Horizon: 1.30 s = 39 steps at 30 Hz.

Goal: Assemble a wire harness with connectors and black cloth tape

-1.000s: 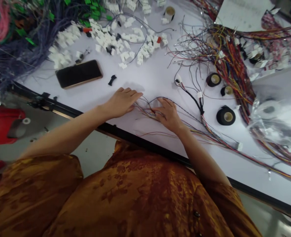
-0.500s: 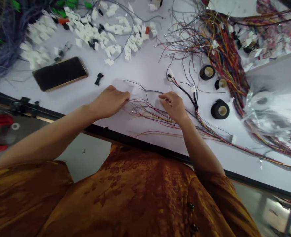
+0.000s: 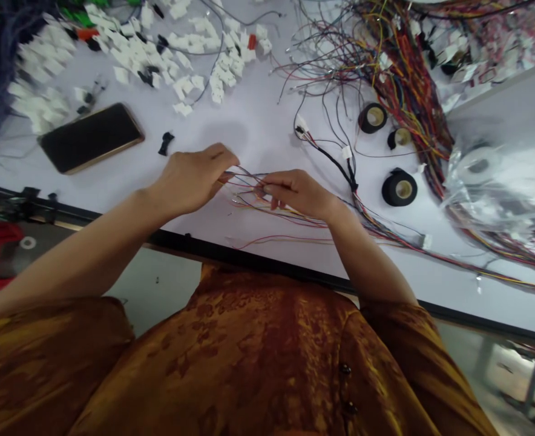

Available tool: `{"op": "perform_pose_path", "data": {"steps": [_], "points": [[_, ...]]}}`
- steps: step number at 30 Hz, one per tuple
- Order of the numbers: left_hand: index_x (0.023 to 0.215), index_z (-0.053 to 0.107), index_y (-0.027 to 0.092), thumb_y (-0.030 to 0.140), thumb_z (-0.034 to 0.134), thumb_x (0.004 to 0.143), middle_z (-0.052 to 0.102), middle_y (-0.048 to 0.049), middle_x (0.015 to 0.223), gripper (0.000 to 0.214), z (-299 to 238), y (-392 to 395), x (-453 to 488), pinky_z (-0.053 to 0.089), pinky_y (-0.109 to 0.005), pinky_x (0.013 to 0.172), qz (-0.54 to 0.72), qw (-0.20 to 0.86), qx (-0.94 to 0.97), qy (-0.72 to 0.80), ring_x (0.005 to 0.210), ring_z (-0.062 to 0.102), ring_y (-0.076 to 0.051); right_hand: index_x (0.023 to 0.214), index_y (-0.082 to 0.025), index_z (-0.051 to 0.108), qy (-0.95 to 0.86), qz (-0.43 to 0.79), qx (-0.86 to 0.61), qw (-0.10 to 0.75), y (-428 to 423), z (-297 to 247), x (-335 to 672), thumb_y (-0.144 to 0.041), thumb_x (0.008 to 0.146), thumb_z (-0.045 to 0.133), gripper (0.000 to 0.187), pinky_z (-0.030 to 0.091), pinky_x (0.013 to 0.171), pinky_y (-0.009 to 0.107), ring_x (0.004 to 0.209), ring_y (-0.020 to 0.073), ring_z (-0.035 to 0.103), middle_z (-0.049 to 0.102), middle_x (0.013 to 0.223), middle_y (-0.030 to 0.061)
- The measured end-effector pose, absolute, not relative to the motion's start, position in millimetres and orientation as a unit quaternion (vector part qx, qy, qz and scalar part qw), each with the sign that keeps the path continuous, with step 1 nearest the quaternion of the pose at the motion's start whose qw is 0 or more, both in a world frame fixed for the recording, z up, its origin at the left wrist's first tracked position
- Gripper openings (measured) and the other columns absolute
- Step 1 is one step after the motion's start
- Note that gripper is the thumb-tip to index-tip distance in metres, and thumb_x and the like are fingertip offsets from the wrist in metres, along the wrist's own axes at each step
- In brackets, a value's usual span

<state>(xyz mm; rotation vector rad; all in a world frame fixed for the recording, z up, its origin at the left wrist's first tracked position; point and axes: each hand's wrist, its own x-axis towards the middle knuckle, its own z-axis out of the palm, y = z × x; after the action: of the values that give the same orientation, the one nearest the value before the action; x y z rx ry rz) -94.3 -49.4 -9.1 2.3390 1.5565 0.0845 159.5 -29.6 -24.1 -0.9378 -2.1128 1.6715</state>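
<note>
I'm bringing my left hand [image 3: 193, 180] and right hand [image 3: 297, 192] closer together than a moment ago, both now pinching the thin coloured wires [image 3: 248, 192], which I'm drawing out between them just beyond the table's near edge [image 3: 249, 264].

You have a phone [image 3: 90, 138] on the table [image 3: 258, 130], white connectors [image 3: 181, 60] beyond it, three rolls of black tape [image 3: 397, 189] on your right, and what appears to be a plastic bag [image 3: 494, 181] past them.

Smooth plastic-coated wires [image 3: 249, 197] run between the left hand [image 3: 190, 180] and right hand [image 3: 297, 194]; matt black tape [image 3: 393, 189] sits beyond the right hand, a glossy phone [image 3: 90, 138] beyond the left.
</note>
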Motion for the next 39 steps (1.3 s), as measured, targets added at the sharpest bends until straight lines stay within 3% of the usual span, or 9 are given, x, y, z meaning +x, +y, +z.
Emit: {"op": "perform_pose_path", "data": {"steps": [4, 11, 15, 19, 23, 26, 30, 33, 39], "points": [[0.113, 0.063, 0.019, 0.035, 0.046, 0.097, 0.068, -0.0037, 0.079, 0.027, -0.6, -46.9, -99.1, 0.051, -0.04, 0.086, -0.017, 0.087, 0.796, 0.599, 0.081, 0.066, -0.021, 0.113, -0.017, 0.069, -0.738, 0.562, -0.365, 0.078, -28.6, -11.7, 198.3, -0.038, 0.09, 0.063, 0.032, 0.036, 0.057, 0.023, 0.058, 0.0083, 0.048, 0.06, 0.071, -0.0034], [0.111, 0.064, 0.013, 0.041, 0.041, 0.097, 0.058, -0.0009, 0.078, 0.039, 24.8, -40.5, -103.3, 0.047, -0.045, 0.094, 0.007, 0.124, 0.762, 0.636, 0.094, 0.065, -0.022, 0.086, -0.017, 0.073, -0.762, 0.442, -0.469, 0.062, -47.9, -14.2, 265.5, -0.036, 0.081, 0.068, 0.021, 0.038, 0.063, 0.026, 0.067, 0.012, 0.051, 0.056, 0.076, 0.0], [0.1, 0.066, 0.015, 0.043, 0.042, 0.089, 0.049, 0.0039, 0.07, 0.039, 35.6, -35.8, -108.7, 0.047, -0.036, 0.089, 0.044, 0.157, 0.759, 0.63, 0.076, 0.058, -0.012, 0.074, -0.017, 0.063, -0.73, 0.471, -0.489, 0.076, -59.1, -15.4, 279.1, -0.038, 0.088, 0.058, 0.025, 0.038, 0.065, 0.026, 0.068, 0.012, 0.051, 0.058, 0.072, 0.0], [0.101, 0.066, 0.015, 0.041, 0.051, 0.085, 0.059, 0.0036, 0.075, 0.034, 27.5, -34.2, -116.4, 0.045, -0.026, 0.077, 0.09, 0.251, 0.738, 0.62, 0.066, 0.045, -0.008, 0.079, -0.017, 0.066, -0.658, 0.485, -0.566, 0.106, -64.8, -18.0, 295.5, -0.039, 0.088, 0.06, 0.024, 0.037, 0.059, 0.025, 0.06, 0.0104, 0.049, 0.056, 0.064, -0.0018], [0.115, 0.064, 0.014, 0.043, 0.059, 0.087, 0.069, -0.0013, 0.09, 0.041, 1.4, -38.2, -120.3, 0.045, -0.026, 0.076, 0.034, 0.316, 0.74, 0.593, 0.077, 0.055, -0.012, 0.084, -0.017, 0.069, -0.61, 0.503, -0.589, 0.166, -66.2, -27.7, 308.4, -0.039, 0.088, 0.059, 0.025, 0.039, 0.054, 0.023, 0.057, 0.0101, 0.05, 0.055, 0.063, -0.001], [0.115, 0.065, 0.014, 0.034, 0.06, 0.089, 0.068, -0.005, 0.098, 0.033, -18.2, -46.2, -115.4, 0.045, -0.029, 0.08, -0.072, 0.257, 0.799, 0.539, 0.085, 0.058, -0.017, 0.083, -0.017, 0.067, -0.567, 0.515, -0.609, 0.209, -65.6, -32.4, 309.8, -0.042, 0.087, 0.061, 0.026, 0.042, 0.051, 0.023, 0.054, 0.0098, 0.052, 0.057, 0.066, 0.0002], [0.096, 0.065, 0.014, 0.026, 0.049, 0.094, 0.063, -0.0116, 0.108, 0.02, -31.5, -56.7, -108.5, 0.045, -0.037, 0.086, -0.143, 0.109, 0.874, 0.452, 0.1, 0.054, -0.024, 0.083, -0.016, 0.068, -0.582, 0.499, -0.621, 0.162, -66.3, -25.0, 307.2, -0.043, 0.087, 0.062, 0.028, 0.036, 0.048, 0.022, 0.049, 0.0085, 0.046, 0.056, 0.06, -0.0002], [0.089, 0.059, 0.014, 0.022, 0.045, 0.094, 0.064, -0.0103, 0.093, 0.017, -35.6, -60.3, -114.8, 0.045, -0.039, 0.084, -0.165, 0.06, 0.873, 0.456, 0.088, 0.055, -0.024, 0.079, -0.016, 0.066, -0.601, 0.501, -0.606, 0.143, -67.4, -18.5, 308.5, -0.041, 0.082, 0.068, 0.025, 0.034, 0.052, 0.024, 0.054, 0.0086, 0.046, 0.057, 0.064, -0.0008], [0.097, 0.056, 0.021, 0.032, 0.056, 0.083, 0.064, 0.0003, 0.073, 0.018, -32.0, -63.4, -138.6, 0.046, -0.031, 0.069, -0.001, 0.264, 0.76, 0.594, 0.069, 0.058, -0.018, 0.072, -0.017, 0.062, -0.63, 0.49, -0.587, 0.134, -68.7, -21.8, 314.2, -0.043, 0.079, 0.069, 0.028, 0.027, 0.057, 0.026, 0.059, 0.009, 0.038, 0.043, 0.061, -0.0048]]}}
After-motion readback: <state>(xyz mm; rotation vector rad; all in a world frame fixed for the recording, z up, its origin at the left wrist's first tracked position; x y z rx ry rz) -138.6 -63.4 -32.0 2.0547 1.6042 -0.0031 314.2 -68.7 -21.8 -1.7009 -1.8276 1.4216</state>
